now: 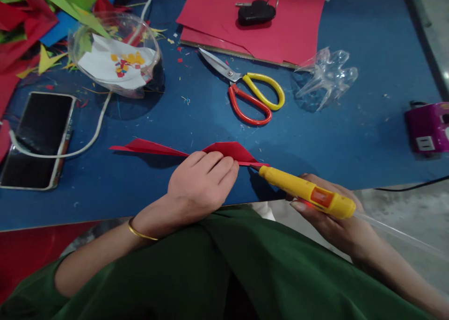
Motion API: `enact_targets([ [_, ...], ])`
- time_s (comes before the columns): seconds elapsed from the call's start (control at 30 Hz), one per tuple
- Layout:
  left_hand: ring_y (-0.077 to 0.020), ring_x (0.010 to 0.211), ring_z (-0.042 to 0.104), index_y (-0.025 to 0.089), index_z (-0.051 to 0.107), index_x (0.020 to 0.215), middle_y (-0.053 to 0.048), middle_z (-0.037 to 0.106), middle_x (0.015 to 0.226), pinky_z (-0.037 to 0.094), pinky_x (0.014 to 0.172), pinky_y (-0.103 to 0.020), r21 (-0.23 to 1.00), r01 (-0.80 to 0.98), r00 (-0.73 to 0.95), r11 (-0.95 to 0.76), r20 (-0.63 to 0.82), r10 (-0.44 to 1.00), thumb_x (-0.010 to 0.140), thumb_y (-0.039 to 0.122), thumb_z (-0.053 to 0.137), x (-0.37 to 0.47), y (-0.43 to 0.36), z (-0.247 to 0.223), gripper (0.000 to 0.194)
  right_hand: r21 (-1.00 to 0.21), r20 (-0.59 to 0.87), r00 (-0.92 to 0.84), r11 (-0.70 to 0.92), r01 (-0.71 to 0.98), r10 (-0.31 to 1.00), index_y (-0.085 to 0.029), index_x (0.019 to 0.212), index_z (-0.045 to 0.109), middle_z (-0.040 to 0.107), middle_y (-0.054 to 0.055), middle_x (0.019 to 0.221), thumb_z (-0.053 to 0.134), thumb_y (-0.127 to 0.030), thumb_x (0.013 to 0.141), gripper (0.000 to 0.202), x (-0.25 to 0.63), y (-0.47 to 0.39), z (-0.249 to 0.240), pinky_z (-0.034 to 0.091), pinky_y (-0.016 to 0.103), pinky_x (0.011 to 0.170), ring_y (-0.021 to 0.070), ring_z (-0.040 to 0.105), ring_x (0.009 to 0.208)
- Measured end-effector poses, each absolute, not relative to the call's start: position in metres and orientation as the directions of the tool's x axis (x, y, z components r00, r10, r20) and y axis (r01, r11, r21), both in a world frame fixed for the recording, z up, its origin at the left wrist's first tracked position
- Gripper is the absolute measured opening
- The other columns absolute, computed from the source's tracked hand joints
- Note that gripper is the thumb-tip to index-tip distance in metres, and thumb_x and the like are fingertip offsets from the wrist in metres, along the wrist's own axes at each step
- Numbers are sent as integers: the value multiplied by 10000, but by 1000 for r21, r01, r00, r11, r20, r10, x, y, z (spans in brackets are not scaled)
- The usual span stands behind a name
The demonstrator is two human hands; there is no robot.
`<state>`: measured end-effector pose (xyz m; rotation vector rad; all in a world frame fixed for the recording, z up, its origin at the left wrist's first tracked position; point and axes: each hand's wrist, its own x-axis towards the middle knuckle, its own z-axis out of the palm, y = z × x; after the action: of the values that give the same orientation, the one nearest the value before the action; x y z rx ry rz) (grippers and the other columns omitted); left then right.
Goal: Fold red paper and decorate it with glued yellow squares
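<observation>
A folded strip of red paper (pixel 231 149) lies near the front edge of the blue table (pixel 168 119). My left hand (pixel 203 182), its fingers curled together, grips the strip near its middle. My right hand (pixel 326 207) holds a yellow glue gun (pixel 298 185) with a clear stick coming out of its rear end. The dark nozzle touches or nearly touches the right end of the red strip. Scissors (pixel 245 88) with one yellow and one red handle lie partly spread behind the strip.
Red sheets (pixel 280 39) with a black key (pixel 257 12) lie at the back. Nearby are a clear plastic piece (pixel 328 79), a plastic tub (pixel 115 53), a phone (pixel 38 137), a white cable, coloured paper scraps (pixel 21 39) and a purple box (pixel 428 128).
</observation>
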<state>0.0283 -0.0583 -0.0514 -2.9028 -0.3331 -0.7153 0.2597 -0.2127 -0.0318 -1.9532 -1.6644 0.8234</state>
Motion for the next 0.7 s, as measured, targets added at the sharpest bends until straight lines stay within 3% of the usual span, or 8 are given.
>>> enact_targets([
  [0.3,-208,770,670,79,734,960,-80,766,878,486,611,-334,-94,240,864,-966,475,168,950,69,516,28,-58,-52,219,-607,-151,78,-155,780,985,-241,779,537,583,-38,609,545,-468,937,276,256,-207,-29,376,260,457,131,543,492],
  [0.7,-207,749,673,85,739,938,-64,772,863,489,595,-333,-109,245,859,-963,486,164,944,75,530,27,-58,-52,209,-624,-135,83,-150,767,987,-257,747,476,500,-71,552,573,-486,921,303,255,-206,-28,340,241,424,118,472,439],
])
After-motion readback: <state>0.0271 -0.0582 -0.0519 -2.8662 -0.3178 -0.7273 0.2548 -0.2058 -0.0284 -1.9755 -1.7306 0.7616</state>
